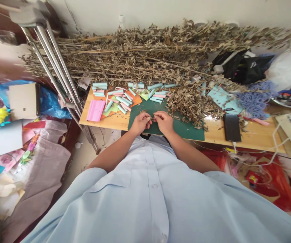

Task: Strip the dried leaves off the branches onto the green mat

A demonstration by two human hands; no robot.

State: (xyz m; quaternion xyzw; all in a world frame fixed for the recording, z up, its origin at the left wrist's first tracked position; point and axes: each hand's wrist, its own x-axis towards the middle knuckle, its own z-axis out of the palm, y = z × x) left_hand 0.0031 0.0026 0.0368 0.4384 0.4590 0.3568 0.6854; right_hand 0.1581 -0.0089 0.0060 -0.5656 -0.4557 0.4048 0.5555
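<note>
Over the front of a green cutting mat (pixel 183 130), my left hand (pixel 141 122) and my right hand (pixel 163 121) are close together, fingertips almost meeting. Both are pinched closed. Whatever lies between the fingers is too small to name. Right of them, a heap of dry, crumpled leaves (pixel 189 106) covers part of the mat. Behind and left of the hands lie several rolled paper tubes (pixel 122 101) in pale blue and pink, on orange and green paper sheets. A pink paper stack (pixel 95 110) rests at the table's left end.
Long dried leafy stalks (pixel 140 55) fill the back of the wooden table (pixel 115 124). A black phone (pixel 232 127) with a white cable lies on the right, near blue-purple yarn (pixel 257 96). Metal crutches (pixel 56 64) lean at the left. A red bag (pixel 279 182) sits below right.
</note>
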